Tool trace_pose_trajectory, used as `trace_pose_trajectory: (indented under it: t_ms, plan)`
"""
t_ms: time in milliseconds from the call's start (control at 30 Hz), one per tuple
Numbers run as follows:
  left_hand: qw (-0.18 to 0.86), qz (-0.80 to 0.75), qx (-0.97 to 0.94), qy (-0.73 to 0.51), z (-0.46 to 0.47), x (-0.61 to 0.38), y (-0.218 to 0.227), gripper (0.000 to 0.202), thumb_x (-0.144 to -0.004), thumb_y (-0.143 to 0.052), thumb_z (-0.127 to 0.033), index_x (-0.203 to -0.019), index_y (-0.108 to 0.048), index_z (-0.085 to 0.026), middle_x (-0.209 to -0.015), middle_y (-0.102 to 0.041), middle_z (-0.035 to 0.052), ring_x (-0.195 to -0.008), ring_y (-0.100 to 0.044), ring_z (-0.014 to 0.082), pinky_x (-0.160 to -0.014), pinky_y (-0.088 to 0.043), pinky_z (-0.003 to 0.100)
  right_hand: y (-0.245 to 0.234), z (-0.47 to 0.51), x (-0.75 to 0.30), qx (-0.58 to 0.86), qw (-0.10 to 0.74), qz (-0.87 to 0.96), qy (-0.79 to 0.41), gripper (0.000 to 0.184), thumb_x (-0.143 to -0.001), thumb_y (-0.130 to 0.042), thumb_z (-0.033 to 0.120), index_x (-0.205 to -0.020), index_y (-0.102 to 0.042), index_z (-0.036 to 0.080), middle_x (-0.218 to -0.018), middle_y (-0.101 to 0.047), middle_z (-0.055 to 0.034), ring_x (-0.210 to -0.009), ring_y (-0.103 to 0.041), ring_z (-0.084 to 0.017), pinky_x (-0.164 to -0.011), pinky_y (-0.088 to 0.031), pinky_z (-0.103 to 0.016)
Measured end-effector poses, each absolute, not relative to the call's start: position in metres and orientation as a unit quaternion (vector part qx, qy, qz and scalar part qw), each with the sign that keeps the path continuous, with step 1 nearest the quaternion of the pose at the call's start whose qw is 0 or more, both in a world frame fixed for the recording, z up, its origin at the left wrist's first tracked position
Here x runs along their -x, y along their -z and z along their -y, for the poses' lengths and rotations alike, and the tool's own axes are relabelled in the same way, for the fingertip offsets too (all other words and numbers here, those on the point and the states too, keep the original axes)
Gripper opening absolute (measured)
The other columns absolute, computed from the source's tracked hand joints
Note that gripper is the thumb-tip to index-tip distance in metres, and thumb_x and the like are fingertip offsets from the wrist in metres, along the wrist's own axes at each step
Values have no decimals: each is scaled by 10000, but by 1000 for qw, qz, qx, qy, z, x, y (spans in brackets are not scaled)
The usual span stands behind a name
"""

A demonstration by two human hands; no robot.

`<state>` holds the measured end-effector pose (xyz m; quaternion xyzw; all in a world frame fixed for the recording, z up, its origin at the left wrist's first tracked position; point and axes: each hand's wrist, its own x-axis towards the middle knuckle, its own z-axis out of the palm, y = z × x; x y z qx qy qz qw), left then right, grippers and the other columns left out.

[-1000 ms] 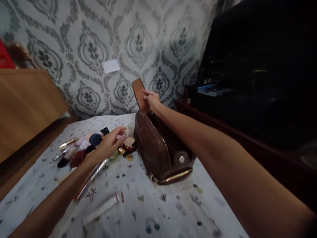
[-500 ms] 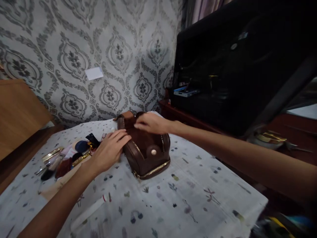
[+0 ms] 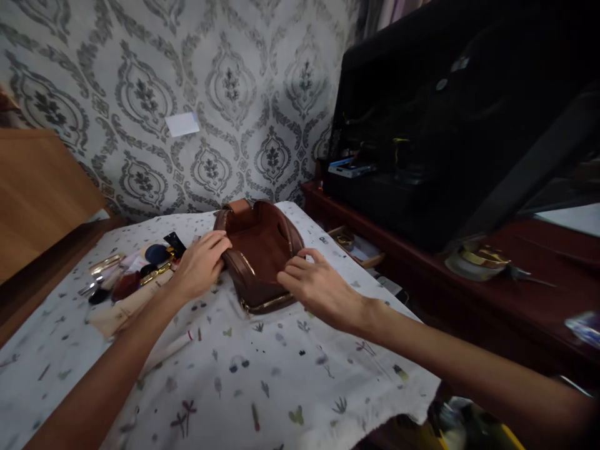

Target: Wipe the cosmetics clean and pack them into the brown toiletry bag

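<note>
A brown leather bag (image 3: 257, 249) with a gold zip stands on a white patterned cloth (image 3: 262, 381), its flap folded down over the top. My left hand (image 3: 200, 267) rests against the bag's left side, fingers curled on its edge. My right hand (image 3: 315, 287) presses on the front end of the flap, fingers bent onto it. A heap of cosmetics (image 3: 131, 275) lies just left of my left hand.
A white tube (image 3: 171, 347) lies on the cloth under my left forearm. A dark red wooden cabinet (image 3: 422, 262) with a black screen (image 3: 450, 119) stands to the right. A wooden headboard (image 3: 42, 187) is at the left, patterned wallpaper behind.
The flap that my right hand held upright has been folded down over the bag. My right hand slid to the bag's near end and my left hand moved from the cosmetics onto the bag.
</note>
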<state>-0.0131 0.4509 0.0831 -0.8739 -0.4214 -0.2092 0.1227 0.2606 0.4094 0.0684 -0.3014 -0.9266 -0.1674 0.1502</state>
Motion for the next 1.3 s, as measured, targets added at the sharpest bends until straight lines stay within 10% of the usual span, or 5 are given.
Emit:
trace_pose_trajectory:
  t_ms: [433,800,1100,1300]
  plan:
    - [144,423,876,180,-431,17,-104,277,-858,-418,-89,-1049,-579,-209,-1154,-660,96,-1145,-586,268,-976,-444,454,-60,-408,-255,348,209,902,149,232,-906,-478,21,-786,-587,188,-741,-677,-20,-769,-598,-181,-869,-320,-358]
    - [64,544,819,172,-461,58,-14,400,-852,-549,-178,-1251,-553,-155,-1343,-586,155,-1292,-518,286,-1090,-412,442,-63,-359,-202,298,411,856,100,511,-917,-502,109,-1403,-417,242,-1304,-586,-165,-1206,-558,-305,-960,-481,-491]
    - [90,565,815,93,-491,53,-23,405,-931,-613,-394,-1275,-572,-184,-1302,-594,106,-1194,-573,275,-1027,-450,542,8,-388,-91,336,374,851,-152,513,-886,-487,162,-1395,-420,171,-1450,-441,-197,-1364,-460,-288,-1106,-446,-503]
    - [105,539,832,81,-474,78,-35,306,-873,-623,-255,-1176,-609,-212,-1165,-657,89,-1192,-547,312,-1008,-423,528,34,-424,-59,410,347,813,-223,663,-826,-506,171,-1461,-339,80,-1482,-392,-240,-1429,-377,-312,-1191,-331,-504]
